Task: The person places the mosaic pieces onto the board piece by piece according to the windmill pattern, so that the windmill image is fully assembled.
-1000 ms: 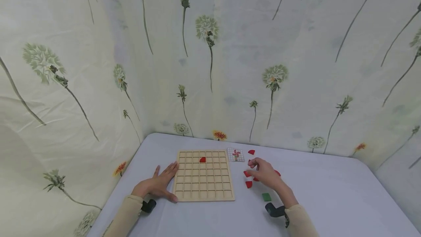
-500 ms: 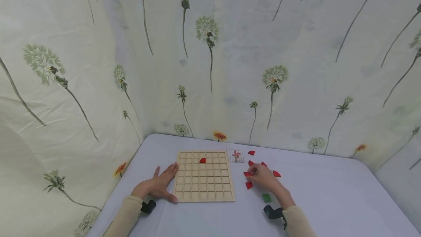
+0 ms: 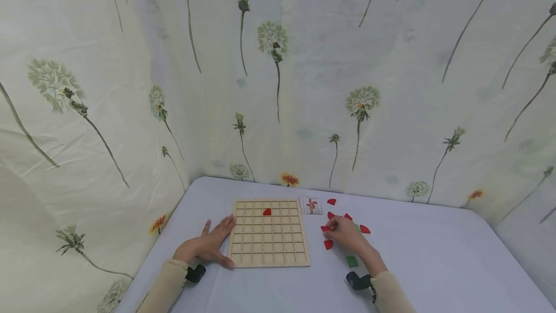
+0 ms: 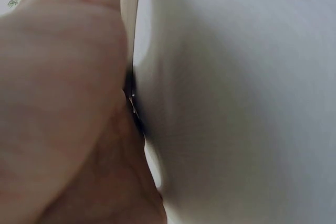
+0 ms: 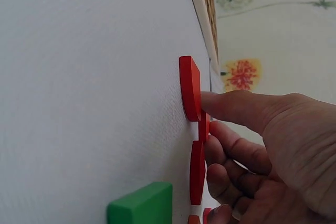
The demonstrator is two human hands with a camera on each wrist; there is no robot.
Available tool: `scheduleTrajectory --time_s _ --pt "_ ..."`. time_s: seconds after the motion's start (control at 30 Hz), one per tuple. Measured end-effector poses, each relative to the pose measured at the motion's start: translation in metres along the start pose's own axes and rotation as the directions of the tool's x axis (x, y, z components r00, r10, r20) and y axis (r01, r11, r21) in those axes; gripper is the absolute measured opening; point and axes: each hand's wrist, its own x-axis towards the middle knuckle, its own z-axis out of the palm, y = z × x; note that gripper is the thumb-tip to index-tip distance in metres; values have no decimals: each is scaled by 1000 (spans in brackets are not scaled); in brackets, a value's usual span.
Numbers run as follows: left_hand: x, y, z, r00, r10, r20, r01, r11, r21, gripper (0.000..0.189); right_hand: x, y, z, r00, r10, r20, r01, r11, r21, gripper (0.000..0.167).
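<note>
My left hand (image 3: 210, 245) lies with spread fingers against the left edge of a wooden grid board (image 3: 269, 238), thumb near its bottom corner. One red quarter-circle piece (image 3: 267, 212) sits in an upper cell of that board. To the right, my right hand (image 3: 349, 235) pinches a red quarter-circle piece (image 3: 325, 229) between thumb and index finger, low over the table. The right wrist view shows this red piece (image 5: 203, 127) between the fingertips, partly covered by a nearer red piece (image 5: 190, 88). The left wrist view is mostly filled by the left hand (image 4: 63, 103).
Around the right hand lie several red pieces (image 3: 365, 229), and a green square (image 3: 352, 261) is below it. A small picture card (image 3: 311, 205) with a red pinwheel pattern touches the board's upper right corner. A flowered cloth (image 3: 304, 86) hangs behind the table.
My right hand has lowered slightly toward the board, and its thumb and index finger have closed on the red piece. More pieces show around it. The left hand stays put.
</note>
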Motion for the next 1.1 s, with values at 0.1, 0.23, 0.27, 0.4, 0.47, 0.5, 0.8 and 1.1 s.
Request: scheduleTrajectory --time_s 0.1,0.23,0.27,0.4,0.47,0.5,0.8,1.1 --pt "0 0 0 1000 2 1 -2 1000 1 128 1 2 2 1000 -4 -4 4 1000 -7 25" --pt "1 -1 -1 1000 0 4 0 1000 0 128 3 3 1 999 -52 -12 52 998 -36 19" --pt "1 -1 -1 1000 0 4 0 1000 -1 128 3 3 0 998 -69 -13 69 997 -46 17" --pt "2 -2 0 1000 -6 2 6 1000 11 129 6 3 0 992 -124 -4 124 990 -75 20" --pt "3 -3 0 1000 -7 1 7 1000 14 129 6 4 1 992 -130 3 130 989 -73 21" --pt "3 -3 0 1000 -8 2 8 1000 15 129 6 4 1 991 -130 7 131 989 -70 21" --pt "0 0 1 1000 -1 2 1 1000 -7 129 0 0 -6 997 -70 25 70 997 -14 29" --pt "1 -1 2 1000 -10 -1 10 1000 -3 129 -15 -39 -32 985 143 -100 -138 989 54 55"
